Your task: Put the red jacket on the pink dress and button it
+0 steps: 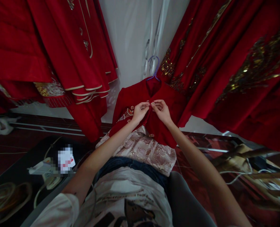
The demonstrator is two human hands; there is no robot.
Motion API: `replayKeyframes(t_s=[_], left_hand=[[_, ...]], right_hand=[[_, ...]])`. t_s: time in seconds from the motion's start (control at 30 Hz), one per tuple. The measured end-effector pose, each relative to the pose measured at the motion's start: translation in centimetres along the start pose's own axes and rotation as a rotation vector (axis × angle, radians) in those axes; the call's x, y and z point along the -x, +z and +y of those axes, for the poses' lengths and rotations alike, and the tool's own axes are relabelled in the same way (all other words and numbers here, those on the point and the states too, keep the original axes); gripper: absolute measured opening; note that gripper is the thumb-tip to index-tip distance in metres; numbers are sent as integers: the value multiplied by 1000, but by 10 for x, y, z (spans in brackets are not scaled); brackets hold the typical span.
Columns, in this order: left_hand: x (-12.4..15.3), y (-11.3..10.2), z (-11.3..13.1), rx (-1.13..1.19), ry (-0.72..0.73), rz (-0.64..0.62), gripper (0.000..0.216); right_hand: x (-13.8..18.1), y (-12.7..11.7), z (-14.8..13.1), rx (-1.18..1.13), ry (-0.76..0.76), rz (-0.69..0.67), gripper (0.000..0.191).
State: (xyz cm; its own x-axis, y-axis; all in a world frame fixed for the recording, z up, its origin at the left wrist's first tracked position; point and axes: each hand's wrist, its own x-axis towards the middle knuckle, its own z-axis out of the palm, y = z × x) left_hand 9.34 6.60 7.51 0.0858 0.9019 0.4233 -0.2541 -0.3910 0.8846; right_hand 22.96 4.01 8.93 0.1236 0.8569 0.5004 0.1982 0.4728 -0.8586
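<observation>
A red jacket (165, 127) with beaded trim hangs in front of me on a purple hanger (156, 74). Both my hands meet at its front opening, just below the neckline. My left hand (141, 111) pinches the jacket's left front edge by a small beaded fastener. With thumb and fingers together, my right hand (161, 111) grips the opposite edge at a beaded button (152, 103). Whether the two fastener halves are joined is hidden by my fingertips. Below, a pale pink embroidered cloth (142, 146) lies across my lap.
Red garments with pale piping (66, 47) hang at left, and red garments with gold sequins (246, 69) at right. A dark table (14, 171) at left carries a white blurred-out item (66, 160) and cords. Wooden pieces and cables (251, 170) stand low at right.
</observation>
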Motion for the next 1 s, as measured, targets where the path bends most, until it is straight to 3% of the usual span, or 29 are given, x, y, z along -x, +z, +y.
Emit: replayKeyframes(t_s=[0.33,0.53,1.0], left_hand=[[0,-3,5,-38,56,22,14],[0,-6,6,-83,70,24,13],[-7,-15,14,-250,142,-105,9]], right_hand=[[3,2,-4,74,-84,29,28],[7,2,-12,126,-82,55,32],[-1,6,-1,49,-33,92,35]])
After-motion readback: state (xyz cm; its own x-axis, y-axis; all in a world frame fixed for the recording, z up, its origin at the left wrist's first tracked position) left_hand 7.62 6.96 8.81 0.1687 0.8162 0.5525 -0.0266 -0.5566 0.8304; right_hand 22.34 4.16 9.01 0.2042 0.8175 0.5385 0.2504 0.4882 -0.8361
